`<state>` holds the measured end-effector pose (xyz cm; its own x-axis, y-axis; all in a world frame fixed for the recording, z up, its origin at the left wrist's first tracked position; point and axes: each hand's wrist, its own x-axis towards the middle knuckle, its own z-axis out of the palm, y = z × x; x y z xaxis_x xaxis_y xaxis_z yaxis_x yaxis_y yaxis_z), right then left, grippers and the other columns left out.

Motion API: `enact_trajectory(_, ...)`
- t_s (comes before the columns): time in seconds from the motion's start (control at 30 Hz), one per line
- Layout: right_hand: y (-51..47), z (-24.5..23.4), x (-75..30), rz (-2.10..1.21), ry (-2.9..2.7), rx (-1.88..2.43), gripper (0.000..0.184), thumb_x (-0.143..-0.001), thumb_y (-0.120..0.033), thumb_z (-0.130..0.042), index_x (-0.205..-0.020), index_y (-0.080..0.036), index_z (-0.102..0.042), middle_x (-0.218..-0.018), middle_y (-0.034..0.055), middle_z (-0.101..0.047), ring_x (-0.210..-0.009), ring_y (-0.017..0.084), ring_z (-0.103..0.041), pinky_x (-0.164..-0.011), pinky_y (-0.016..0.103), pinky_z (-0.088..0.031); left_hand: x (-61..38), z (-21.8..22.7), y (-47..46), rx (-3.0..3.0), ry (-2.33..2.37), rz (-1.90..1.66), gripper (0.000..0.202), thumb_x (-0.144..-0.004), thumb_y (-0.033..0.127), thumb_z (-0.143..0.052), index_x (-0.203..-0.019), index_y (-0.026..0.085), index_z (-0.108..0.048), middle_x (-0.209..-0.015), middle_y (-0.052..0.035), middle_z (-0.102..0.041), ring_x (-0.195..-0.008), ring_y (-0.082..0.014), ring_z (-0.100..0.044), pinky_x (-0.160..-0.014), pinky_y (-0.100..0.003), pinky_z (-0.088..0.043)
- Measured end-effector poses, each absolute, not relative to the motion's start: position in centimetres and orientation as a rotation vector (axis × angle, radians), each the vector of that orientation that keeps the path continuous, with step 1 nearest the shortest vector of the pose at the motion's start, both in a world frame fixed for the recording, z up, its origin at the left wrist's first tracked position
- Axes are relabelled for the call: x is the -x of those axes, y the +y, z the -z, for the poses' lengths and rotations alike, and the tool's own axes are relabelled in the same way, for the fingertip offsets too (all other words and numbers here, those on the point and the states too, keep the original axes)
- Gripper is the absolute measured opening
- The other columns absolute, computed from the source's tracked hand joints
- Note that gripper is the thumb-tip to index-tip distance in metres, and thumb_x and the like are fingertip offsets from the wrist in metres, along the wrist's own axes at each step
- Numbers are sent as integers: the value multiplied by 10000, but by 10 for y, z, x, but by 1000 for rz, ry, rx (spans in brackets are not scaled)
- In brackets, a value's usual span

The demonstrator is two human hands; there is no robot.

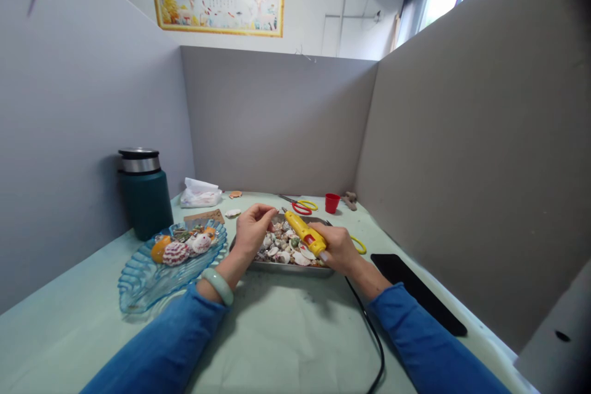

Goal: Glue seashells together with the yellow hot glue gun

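My right hand (339,247) grips a yellow glue gun (305,234), its nozzle pointing up and left over a metal tray (295,268) filled with several small shells. My left hand (253,229) hovers over the tray's left end, fingers pinched together at the tips near the nozzle on something too small to make out. A pale green bangle (218,285) sits on my left wrist. The gun's black cord (372,332) trails toward me across the table.
A blue glass dish (138,286) with shells lies at left, a dark green flask (144,194) behind it. Farther back are a tissue pack (199,194), red-and-yellow scissors (302,205) and a red cup (331,202). A black phone (418,292) lies at right. Grey partitions enclose the table.
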<state>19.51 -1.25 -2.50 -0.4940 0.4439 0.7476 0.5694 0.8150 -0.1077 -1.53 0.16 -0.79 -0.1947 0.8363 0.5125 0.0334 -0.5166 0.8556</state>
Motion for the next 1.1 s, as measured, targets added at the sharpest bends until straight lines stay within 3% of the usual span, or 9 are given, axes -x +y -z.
enact_trajectory(0.7, -12, 26, -196, 216, -2164, 769, 383, -677, -191, -471, -1043, -182, -582, -791, 47, -681, -640, 173, -605, -602, 262, -426, 16, 8, 1, -1498, 1013, -1779, 190, -684, 317, -668, -735, 138, -629, -504, 34, -566, -421, -82, -508, -443, -191, -380)
enact_trajectory(1.1, -13, 26, -195, 206, -2154, 714, 357, -724, -202, -474, -1065, -174, -576, -896, 65, -694, -684, 171, -621, -625, 261, -445, 15, 6, 0, -1465, 1034, -1756, 199, -678, 323, -663, -730, 131, -650, -521, 22, -588, -411, -77, -491, -437, -193, -395)
